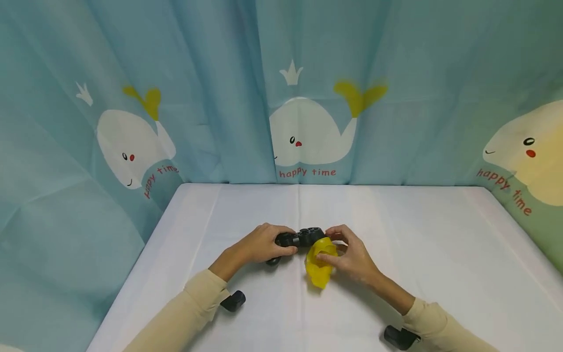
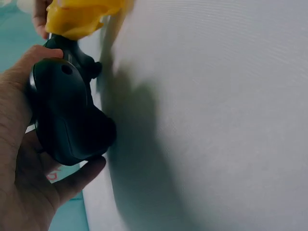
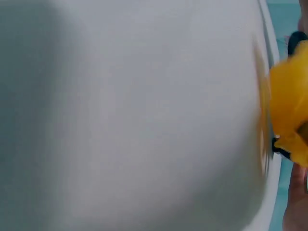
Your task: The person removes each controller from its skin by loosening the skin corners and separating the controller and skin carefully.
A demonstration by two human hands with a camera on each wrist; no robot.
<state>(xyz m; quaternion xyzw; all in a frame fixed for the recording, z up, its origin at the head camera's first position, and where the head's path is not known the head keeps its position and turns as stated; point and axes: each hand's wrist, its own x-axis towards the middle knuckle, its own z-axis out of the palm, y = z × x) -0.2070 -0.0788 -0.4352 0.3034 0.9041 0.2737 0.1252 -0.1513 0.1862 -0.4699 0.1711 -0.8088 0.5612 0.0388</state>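
Observation:
My left hand (image 1: 263,243) grips one end of a black game controller (image 1: 310,236), fingers on top and thumb below. The left wrist view shows the rounded handle of the controller (image 2: 65,103) between thumb and fingers, close above the tabletop. My right hand (image 1: 355,260) pinches a limp, crumpled yellow piece (image 1: 318,276), thumb on its near side, at the controller's other end. Whether this is cloth or thin rubber I cannot tell. Part of the controller hides behind the yellow piece (image 3: 288,98) in the right wrist view.
A white-covered table (image 1: 431,244) lies under both hands. Behind it hangs a light blue curtain (image 1: 220,98) with whale prints. Black wrist cameras show below the left sleeve (image 1: 202,296) and the right sleeve (image 1: 433,320).

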